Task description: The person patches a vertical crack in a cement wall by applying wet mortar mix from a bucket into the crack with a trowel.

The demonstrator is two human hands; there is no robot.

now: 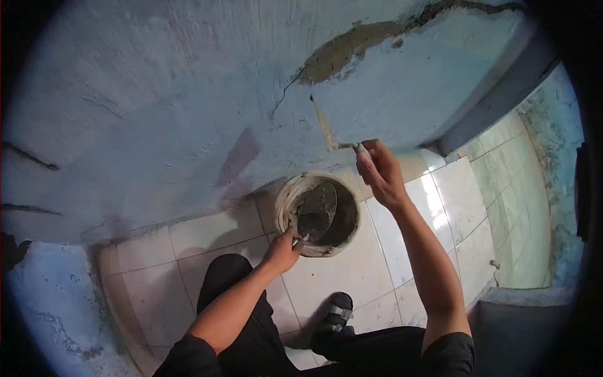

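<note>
My right hand (381, 171) is closed round the handle of a pointing trowel (325, 129). Its narrow blade is raised in front of the wall, tip upward, with a dark dab at the point. Just beyond the tip, a patch of grey-brown mortar (330, 60) fills part of a crack in the blue wall. Over the near left rim of a round bucket (287, 204), my left hand (282, 252) grips the handle of a second trowel (317, 207). That trowel's broad, rounded blade is smeared with wet mortar and sits within the bucket's mouth.
The worn blue wall (188, 125) rises directly ahead, with more cracks (28, 157) at far left. Pale floor tiles (207, 264) lie under the bucket. My sandalled foot (336, 313) stands close to it. At right are a wall corner (483, 107) and a low ledge (527, 296).
</note>
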